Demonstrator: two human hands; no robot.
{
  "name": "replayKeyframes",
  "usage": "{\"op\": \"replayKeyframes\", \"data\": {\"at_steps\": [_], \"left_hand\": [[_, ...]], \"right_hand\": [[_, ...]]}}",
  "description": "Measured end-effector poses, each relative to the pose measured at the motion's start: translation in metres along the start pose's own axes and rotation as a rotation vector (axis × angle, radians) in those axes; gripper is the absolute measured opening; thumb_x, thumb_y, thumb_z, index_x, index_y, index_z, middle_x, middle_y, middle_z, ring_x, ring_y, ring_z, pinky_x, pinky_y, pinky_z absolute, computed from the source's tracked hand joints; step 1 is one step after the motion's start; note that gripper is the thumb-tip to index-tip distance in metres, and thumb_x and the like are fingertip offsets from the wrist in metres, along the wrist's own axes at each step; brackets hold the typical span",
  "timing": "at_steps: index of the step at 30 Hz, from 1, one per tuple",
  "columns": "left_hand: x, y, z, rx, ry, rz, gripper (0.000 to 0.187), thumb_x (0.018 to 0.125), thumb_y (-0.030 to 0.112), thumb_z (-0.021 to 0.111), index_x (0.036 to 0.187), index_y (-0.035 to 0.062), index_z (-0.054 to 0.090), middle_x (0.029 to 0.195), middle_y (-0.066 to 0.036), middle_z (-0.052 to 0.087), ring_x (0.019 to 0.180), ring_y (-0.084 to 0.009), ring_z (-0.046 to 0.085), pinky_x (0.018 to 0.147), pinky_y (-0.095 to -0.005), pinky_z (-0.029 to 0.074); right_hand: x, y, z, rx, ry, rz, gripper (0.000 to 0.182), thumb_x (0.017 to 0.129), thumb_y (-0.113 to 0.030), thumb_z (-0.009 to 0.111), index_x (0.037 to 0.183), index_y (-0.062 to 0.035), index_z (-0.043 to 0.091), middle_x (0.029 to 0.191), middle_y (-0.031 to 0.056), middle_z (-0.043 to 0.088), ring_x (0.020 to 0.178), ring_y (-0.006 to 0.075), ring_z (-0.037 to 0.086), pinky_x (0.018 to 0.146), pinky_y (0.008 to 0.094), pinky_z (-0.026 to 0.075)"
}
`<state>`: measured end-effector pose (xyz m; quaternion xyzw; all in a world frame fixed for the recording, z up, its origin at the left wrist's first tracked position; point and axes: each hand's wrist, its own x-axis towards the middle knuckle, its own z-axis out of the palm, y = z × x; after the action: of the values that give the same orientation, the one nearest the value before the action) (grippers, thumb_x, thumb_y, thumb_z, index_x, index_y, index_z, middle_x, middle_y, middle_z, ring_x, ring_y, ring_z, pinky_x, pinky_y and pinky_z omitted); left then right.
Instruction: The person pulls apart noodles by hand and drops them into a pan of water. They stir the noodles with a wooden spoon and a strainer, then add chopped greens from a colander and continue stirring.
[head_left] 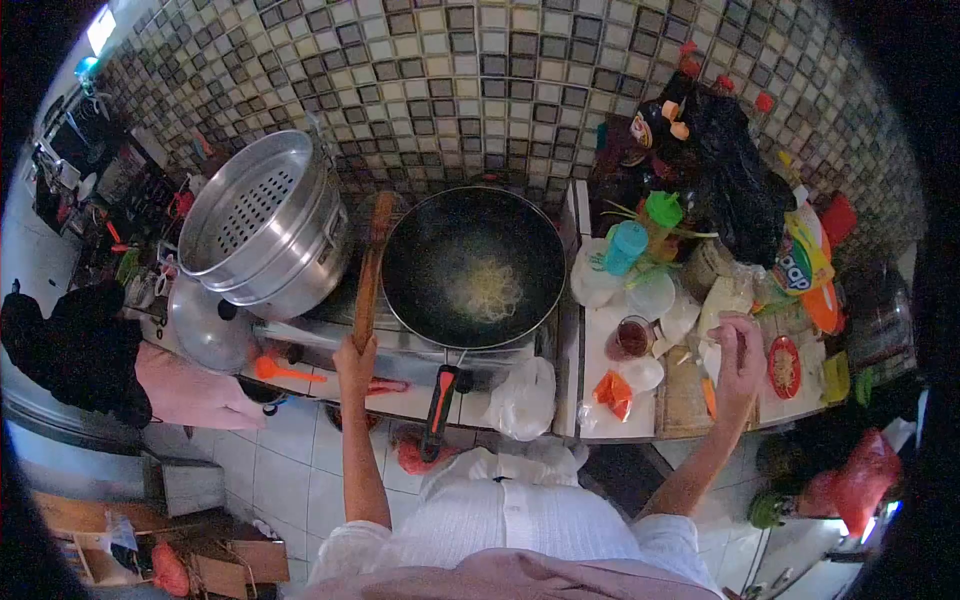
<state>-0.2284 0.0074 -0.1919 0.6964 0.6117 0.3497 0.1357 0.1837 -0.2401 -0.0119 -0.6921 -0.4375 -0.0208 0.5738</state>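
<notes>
My left hand is closed round the lower end of a long wooden spatula. The spatula points toward the tiled wall, left of a black wok on the stove. Pale, thin onion-like slices lie in the wok, low and right of its middle. The wok's black and red handle points toward me and is free. Over the right counter, my right hand is raised with loosely bent, parted fingers; nothing shows in it. Beside it lies a small red plate with chopped pale bits.
A large aluminium steamer pot stands left of the wok, near a metal lid and orange ladle. A white plastic bag sits at the stove's front edge. Bottles, a cup and bags crowd the right counter. Another person is at left.
</notes>
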Motion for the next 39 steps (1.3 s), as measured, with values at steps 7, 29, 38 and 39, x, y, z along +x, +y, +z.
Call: {"op": "replayKeyframes", "data": {"at_steps": [7, 29, 38, 39], "left_hand": [[-0.001, 0.032, -0.029, 0.064, -0.064, -0.115, 0.032, 0.076, 0.026, 0.062, 0.08, -0.0033, 0.051, 0.073, -0.023, 0.058, 0.07, -0.0417, 0.056, 0.061, -0.045, 0.044], [-0.085, 0.194, -0.055, -0.167, -0.138, 0.168, 0.023, 0.082, 0.015, 0.052, 0.097, 0.0001, 0.044, 0.088, -0.024, 0.054, 0.08, -0.0401, 0.054, 0.062, -0.0446, 0.042], [-0.1, 0.151, -0.08, -0.43, -0.613, 0.225, 0.035, 0.08, 0.024, 0.059, 0.102, 0.0001, 0.047, 0.092, -0.013, 0.052, 0.076, -0.0208, 0.055, 0.068, -0.03, 0.044], [-0.099, 0.136, -0.075, -0.313, -0.409, 0.204, 0.034, 0.081, 0.023, 0.059, 0.102, -0.0003, 0.047, 0.096, -0.012, 0.053, 0.078, -0.0178, 0.055, 0.068, -0.0288, 0.044]], "right_hand": [[-0.011, -0.019, 0.038, 0.02, -0.138, 0.033, 0.007, 0.083, -0.005, 0.049, 0.087, 0.0005, 0.052, 0.086, 0.0071, 0.055, 0.073, 0.0128, 0.054, 0.067, 0.0234, 0.043], [-0.067, -0.091, 0.237, 0.413, -0.647, 0.092, 0.062, 0.082, -0.017, 0.055, 0.13, -0.0025, 0.018, 0.101, 0.0187, 0.052, 0.083, 0.0193, 0.056, 0.072, 0.0297, 0.046], [-0.024, -0.071, 0.086, -0.123, -0.777, 0.129, 0.062, 0.075, -0.01, 0.049, 0.133, -0.0037, 0.024, 0.098, 0.0253, 0.054, 0.085, 0.0343, 0.055, 0.075, 0.0366, 0.043], [-0.025, -0.066, 0.075, -0.125, -0.774, 0.129, 0.062, 0.075, -0.01, 0.049, 0.133, -0.0037, 0.024, 0.098, 0.0253, 0.054, 0.085, 0.0343, 0.055, 0.075, 0.0366, 0.043]]}}
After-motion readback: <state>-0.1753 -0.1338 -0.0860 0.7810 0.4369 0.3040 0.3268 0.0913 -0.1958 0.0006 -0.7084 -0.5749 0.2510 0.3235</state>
